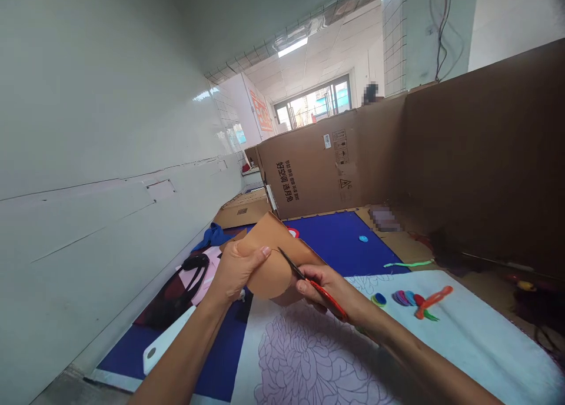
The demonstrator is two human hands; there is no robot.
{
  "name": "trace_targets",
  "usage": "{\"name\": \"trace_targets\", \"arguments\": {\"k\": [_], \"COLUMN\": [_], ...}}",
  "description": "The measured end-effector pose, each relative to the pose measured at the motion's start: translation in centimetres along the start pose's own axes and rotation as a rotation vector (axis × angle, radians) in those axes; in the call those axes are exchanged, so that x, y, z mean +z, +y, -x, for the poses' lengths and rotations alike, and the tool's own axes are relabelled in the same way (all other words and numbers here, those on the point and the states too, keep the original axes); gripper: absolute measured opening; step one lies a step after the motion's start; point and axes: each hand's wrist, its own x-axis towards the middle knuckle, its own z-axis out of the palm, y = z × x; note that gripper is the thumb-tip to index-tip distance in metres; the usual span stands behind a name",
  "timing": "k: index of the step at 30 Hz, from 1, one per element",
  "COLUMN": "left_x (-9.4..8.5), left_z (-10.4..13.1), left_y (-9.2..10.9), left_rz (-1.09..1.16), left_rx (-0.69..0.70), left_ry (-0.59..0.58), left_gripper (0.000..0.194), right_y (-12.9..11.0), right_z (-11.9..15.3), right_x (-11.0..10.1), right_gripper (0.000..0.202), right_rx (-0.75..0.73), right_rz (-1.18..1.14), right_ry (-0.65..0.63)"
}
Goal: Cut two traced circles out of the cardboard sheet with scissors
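My left hand point(238, 266) grips a sheet of orange-tan paper point(271, 231) by its left side, thumb on top. A rounded edge has been cut into the sheet, and its curved part hangs below the thumb. In my right hand point(324, 284) is a pair of scissors point(329, 302) with red handles and dark blades. The blades lie at the cut line in the paper, their tips near my left thumb. Under both hands lies a white sheet with a large flower line drawing point(304, 352).
Colourful round pieces point(404, 298) and an orange strip point(435, 301) lie on the right of the white sheet. A black-strapped bag point(194, 275) and a white board point(170, 340) are at left. Tall cardboard point(309, 163) stands behind the blue surface point(331, 237).
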Motion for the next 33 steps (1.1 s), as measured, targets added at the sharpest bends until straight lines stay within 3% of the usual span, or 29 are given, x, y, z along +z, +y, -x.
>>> {"name": "trace_targets", "arguments": {"k": [33], "left_x": [-0.08], "left_z": [0.02], "left_y": [0.29], "left_rz": [0.001], "left_rx": [-0.048], "left_ry": [-0.098], "left_gripper": [0.043], "right_y": [-0.2], "right_z": [0.06], "right_x": [0.07], "right_gripper": [0.05], "right_rx": [-0.008], "right_rz": [0.044], "right_ry": [0.009]}}
